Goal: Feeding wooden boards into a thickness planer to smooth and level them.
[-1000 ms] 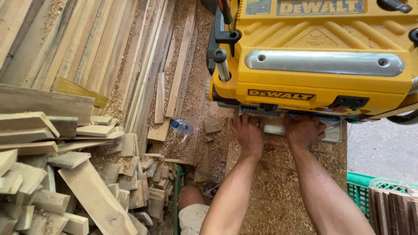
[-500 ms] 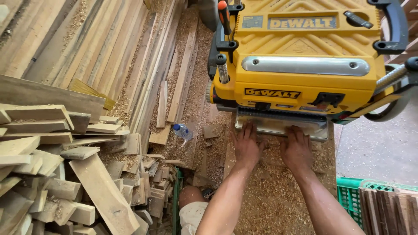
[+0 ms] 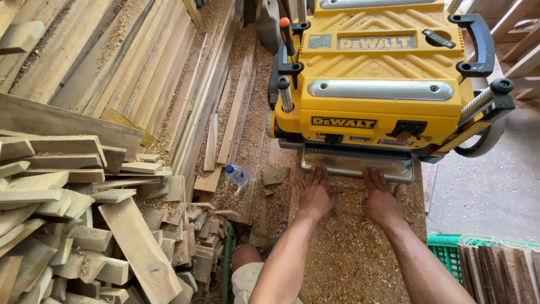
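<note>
A yellow thickness planer (image 3: 377, 90) stands on a workbench covered in sawdust (image 3: 349, 253). Its metal infeed table (image 3: 354, 165) faces me. My left hand (image 3: 314, 194) and my right hand (image 3: 381, 197) lie flat, palms down, fingers spread, on the sawdust just in front of that metal table. Fingertips of both hands reach its edge. Whether a board lies under the hands I cannot tell; sawdust covers the surface.
A heap of wood offcuts (image 3: 73, 214) fills the left. Long planks (image 3: 140, 73) lie on the floor beyond it, with a plastic bottle (image 3: 237, 175) among shavings. A green crate (image 3: 450, 250) holding dark wood pieces (image 3: 500, 273) sits at the lower right.
My hands have drawn back from under the planer's mouth toward me and now rest flat on the sawdust. The view has shifted, showing more of the planer's top.
</note>
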